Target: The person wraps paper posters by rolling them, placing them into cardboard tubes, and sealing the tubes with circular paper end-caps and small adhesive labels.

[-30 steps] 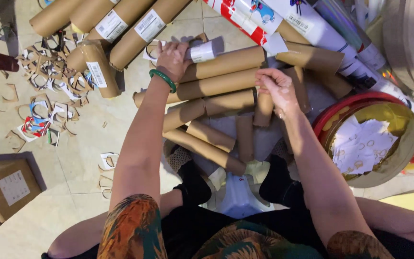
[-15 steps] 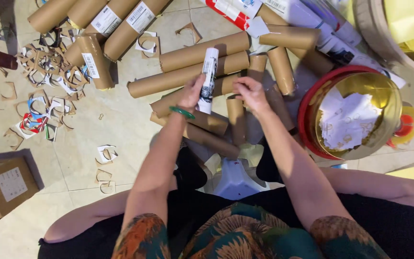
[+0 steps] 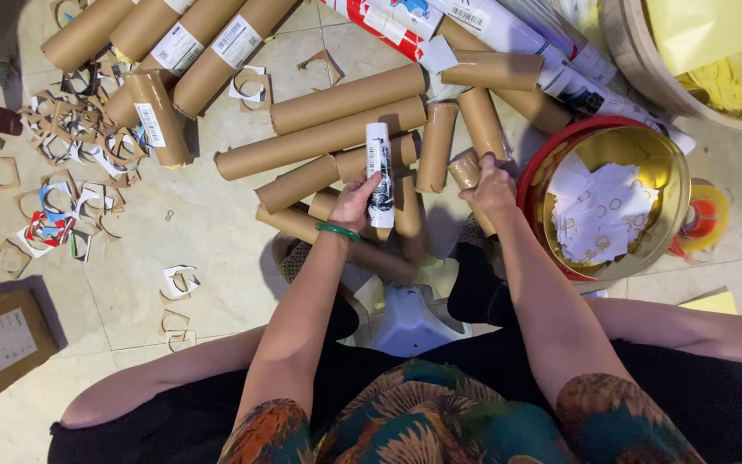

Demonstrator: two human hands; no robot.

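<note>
My left hand (image 3: pixel 355 201), with a green bangle at the wrist, grips a slim white tube with black print (image 3: pixel 380 174) and holds it upright over the floor. My right hand (image 3: pixel 491 184) is closed around the end of a short brown cardboard tube (image 3: pixel 465 170). Both hands hover over a pile of brown cardboard tubes (image 3: pixel 345 129) lying on the tiled floor just ahead of my knees.
A red-rimmed gold bowl (image 3: pixel 672 172) holding white paper cutouts sits at the right, with a tape roll (image 3: pixel 704 219) beside it. Cut cardboard scraps (image 3: pixel 70 163) litter the left. A cardboard box (image 3: pixel 2 339) lies lower left. A large round basket (image 3: pixel 646 60) with yellow paper is upper right.
My left hand brought the white tube from the far pile toward me and stood it upright. My right hand moved off the pile and took hold of a short brown tube.
</note>
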